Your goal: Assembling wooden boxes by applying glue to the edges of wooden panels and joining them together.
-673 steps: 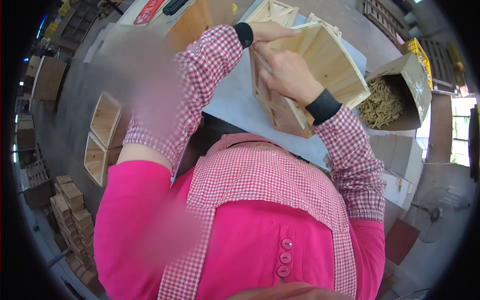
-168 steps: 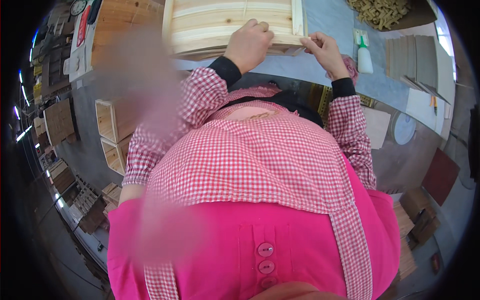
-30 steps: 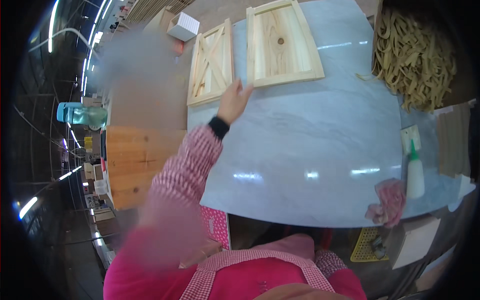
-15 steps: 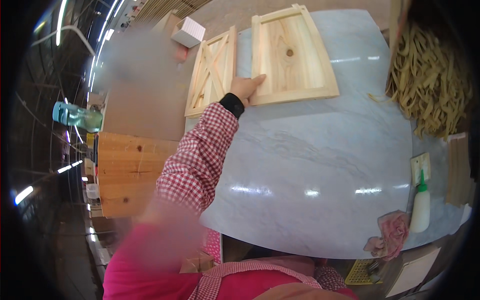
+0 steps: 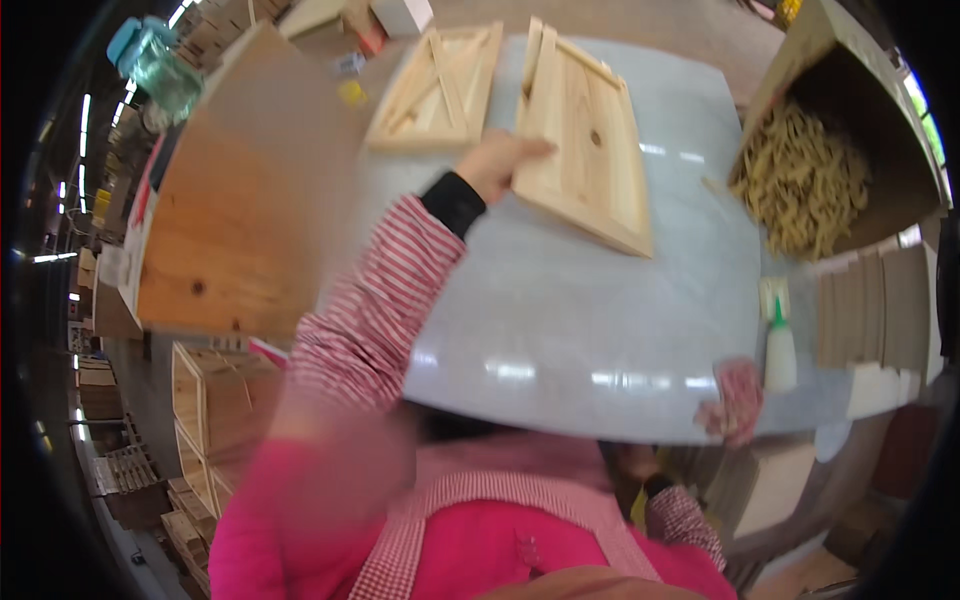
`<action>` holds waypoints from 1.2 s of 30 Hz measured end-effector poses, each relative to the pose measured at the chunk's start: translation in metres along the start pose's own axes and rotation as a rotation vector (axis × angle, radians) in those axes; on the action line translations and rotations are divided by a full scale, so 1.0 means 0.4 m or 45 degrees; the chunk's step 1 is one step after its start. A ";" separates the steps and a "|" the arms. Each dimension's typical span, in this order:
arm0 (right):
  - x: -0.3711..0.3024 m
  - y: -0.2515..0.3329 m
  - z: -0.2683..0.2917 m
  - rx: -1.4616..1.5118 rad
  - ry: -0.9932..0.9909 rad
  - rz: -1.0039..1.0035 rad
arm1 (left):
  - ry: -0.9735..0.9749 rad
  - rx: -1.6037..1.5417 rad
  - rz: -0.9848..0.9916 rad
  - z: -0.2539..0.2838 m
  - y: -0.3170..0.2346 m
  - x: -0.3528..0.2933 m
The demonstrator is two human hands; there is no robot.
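My left hand [image 5: 503,163] grips the near left edge of a pale framed wooden panel [image 5: 597,160] with a dark knot in its middle. The thumb lies over the frame and the fingers go out of sight beneath. Its left side looks tilted up off the table. To the left lies a second wooden panel [image 5: 435,85] with crossed slats, apart from my hand. My right hand [image 5: 637,462] hangs low, below the table's near edge, beside my apron. It is dim and blurred, so its fingers do not show clearly.
The grey marbled table [image 5: 560,340] carries a pink cloth [image 5: 733,400] and a white green-tipped bottle [image 5: 780,355] at the near right. A cardboard box [image 5: 800,55] of curled tan strips [image 5: 810,180] stands at the far right. An orange-brown wooden board [image 5: 220,230] is at left.
The knotted panel has turned, its left side lifted and its near right corner nearer me, with my left hand still on it. My right hand has come into view below the table edge.
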State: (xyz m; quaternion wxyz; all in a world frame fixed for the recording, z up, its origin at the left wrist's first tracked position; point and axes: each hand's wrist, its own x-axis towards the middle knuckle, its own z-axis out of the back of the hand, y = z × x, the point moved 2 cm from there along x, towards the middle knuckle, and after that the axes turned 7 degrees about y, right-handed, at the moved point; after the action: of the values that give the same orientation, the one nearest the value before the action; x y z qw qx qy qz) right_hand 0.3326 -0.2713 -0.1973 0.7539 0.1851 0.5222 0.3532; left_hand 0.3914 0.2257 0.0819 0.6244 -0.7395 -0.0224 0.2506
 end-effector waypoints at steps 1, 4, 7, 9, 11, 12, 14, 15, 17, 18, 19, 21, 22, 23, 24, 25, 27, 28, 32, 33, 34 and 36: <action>-0.103 0.054 0.002 -0.003 -0.028 -0.027 | 0.034 0.203 -0.062 -0.006 -0.048 -0.076; -0.216 0.317 0.132 0.000 -0.052 0.133 | -0.163 0.305 0.023 -0.004 -0.095 -0.261; -0.260 0.433 0.141 0.053 -0.232 0.559 | -0.290 0.911 -0.080 0.012 -0.092 -0.459; -0.283 0.454 0.147 0.108 -0.385 0.712 | -0.256 1.382 -0.176 -0.074 -0.067 -0.536; -0.287 0.478 0.160 0.100 -0.503 0.820 | -0.402 1.836 -0.198 -0.179 -0.022 -0.658; -0.292 0.483 0.168 0.153 -0.602 0.809 | -0.463 1.859 -0.366 -0.219 0.031 -0.702; -0.303 0.492 0.203 0.234 -0.855 0.820 | -0.551 1.958 -0.508 -0.303 0.138 -0.758; -0.309 0.496 0.227 0.262 -1.016 0.828 | -0.564 2.030 -0.485 -0.345 0.181 -0.772; -0.310 0.528 0.285 0.162 -1.297 0.963 | -0.653 2.096 -0.605 -0.403 0.273 -0.789; -0.296 0.540 0.309 0.111 -1.374 0.979 | -0.662 2.094 -0.610 -0.420 0.323 -0.777; -0.277 0.554 0.334 0.057 -1.447 0.996 | -0.700 2.131 -0.685 -0.436 0.372 -0.769; -0.195 0.554 0.392 -0.189 -1.493 1.096 | -0.736 2.166 -0.768 -0.468 0.410 -0.783; -0.137 0.527 0.426 -0.327 -1.552 1.059 | -0.659 2.016 -0.816 -0.484 0.418 -0.786; -0.085 0.516 0.451 -0.471 -1.598 1.044 | -0.610 1.868 -0.852 -0.496 0.429 -0.804; -0.037 0.499 0.474 -0.600 -1.639 0.936 | -0.559 1.721 -0.884 -0.505 0.438 -0.818; 0.000 0.493 0.494 -0.717 -1.671 0.830 | -0.558 1.732 -0.886 -0.502 0.445 -0.836; 0.046 0.502 0.535 -0.692 -1.497 0.633 | -0.904 1.307 -0.515 -0.440 0.463 -0.880; 0.063 0.507 0.546 -0.664 -1.306 0.438 | -0.907 1.315 -0.518 -0.410 0.494 -0.887; 0.090 0.575 0.549 -0.646 -1.147 0.191 | -0.938 -0.250 -0.185 -0.308 0.570 -0.868; 0.089 0.588 0.535 -0.640 -1.149 0.189 | -0.726 -0.628 -0.114 -0.316 0.558 -0.865; 0.088 0.606 0.516 -0.635 -1.158 0.352 | -0.497 -0.995 -0.035 -0.326 0.553 -0.864; 0.071 0.641 0.472 -0.623 -1.179 0.493 | -0.451 -1.005 -0.102 -0.320 0.567 -0.867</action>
State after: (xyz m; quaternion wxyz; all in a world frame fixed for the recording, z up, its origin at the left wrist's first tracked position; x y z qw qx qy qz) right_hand 0.4248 -0.0590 0.0232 0.8469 0.2332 -0.0043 0.4778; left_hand 0.0760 -0.0609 0.0009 0.2895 -0.8656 -0.2521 0.3214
